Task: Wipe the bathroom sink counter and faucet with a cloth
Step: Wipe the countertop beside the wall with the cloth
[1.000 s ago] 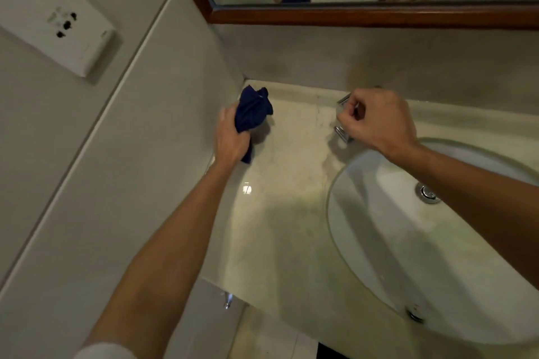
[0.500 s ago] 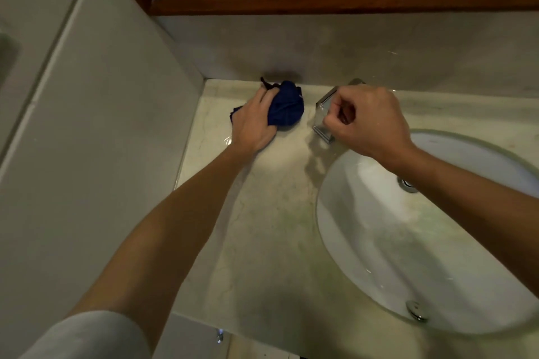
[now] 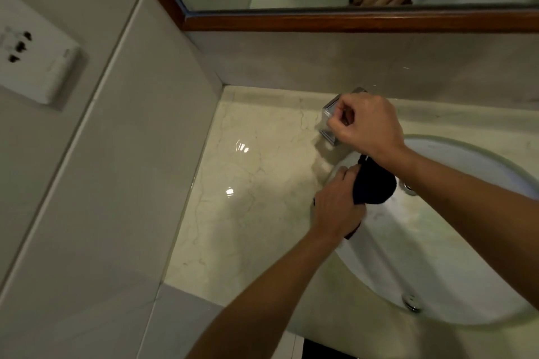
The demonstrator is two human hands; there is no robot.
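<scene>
You are looking down at a bathroom counter [image 3: 256, 207] of pale, veined stone, set into a corner between tiled walls. An oval white sink [image 3: 437, 256] is sunk into the counter on the right side of the view.

Your left hand [image 3: 338, 207] grips a bunched dark blue cloth [image 3: 373, 183]. The fingers are curled tightly round it, and most of the cloth bulges out past them. Hand and cloth sit at the near left rim of the sink, with the cloth hanging over the white bowl, just under your right wrist.

Your right hand [image 3: 364, 122] is further back, on the square chrome faucet [image 3: 329, 122] at the rear of the counter. The fingers are curled round the faucet and cover most of it, so only its left edge shows. You cannot tell from here whether water is running.

The step in hand looks like wetting or readying the cloth at the sink, with the faucet held by the other hand. The counter shines with two small light reflections, but it is hard to judge how much of it is already wiped.

The next move probably calls for bringing the cloth up to the faucet, or back onto the counter, and pressing it flat enough to wipe.

A white wall socket [image 3: 32, 64] is on the left wall, and a wood-framed mirror [image 3: 350, 20] hangs above.
</scene>
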